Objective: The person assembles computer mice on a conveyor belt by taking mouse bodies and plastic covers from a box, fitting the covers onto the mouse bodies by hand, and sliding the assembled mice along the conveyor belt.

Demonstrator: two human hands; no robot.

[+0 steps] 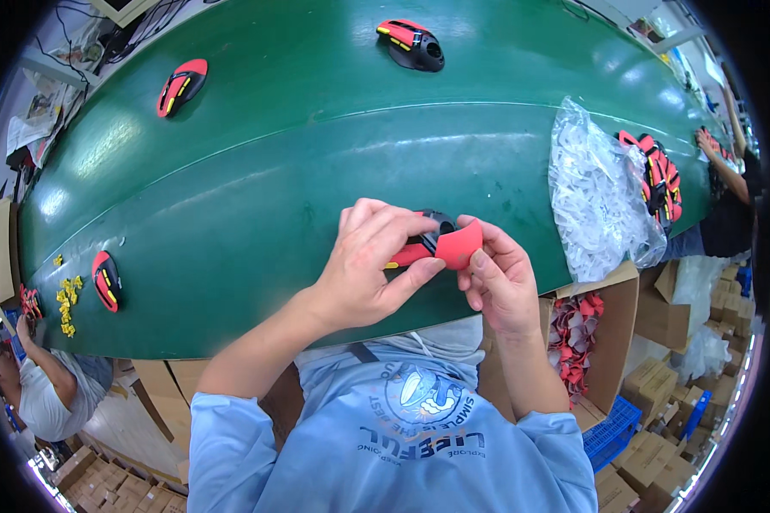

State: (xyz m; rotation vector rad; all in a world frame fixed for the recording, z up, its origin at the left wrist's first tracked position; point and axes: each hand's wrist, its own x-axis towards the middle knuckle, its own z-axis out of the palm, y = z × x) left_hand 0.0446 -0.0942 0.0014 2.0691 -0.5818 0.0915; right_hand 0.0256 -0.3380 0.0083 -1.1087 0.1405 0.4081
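Close in front of me, my left hand (364, 261) is closed round a red and black computer mouse (412, 251) with a yellow strip. Its fingers lie over the mouse's upper side and hide much of it. Between the thumb and fingers of my right hand (506, 278) is a curved red cover piece (460, 246). That cover sits at the mouse's right end, against or just over a black part with a dark opening. Whether it is seated there I cannot tell. The left thumb tip reaches the cover's lower left edge.
On the green table (316, 179) stand a far mouse with its black end uncovered (412, 47) and others at left. A bag of clear plastic pieces (592, 197) lies right, beside piled mice (659, 179). Yellow parts (68, 299) lie left. Below, a carton (612, 350) holds red covers. People work at both ends.
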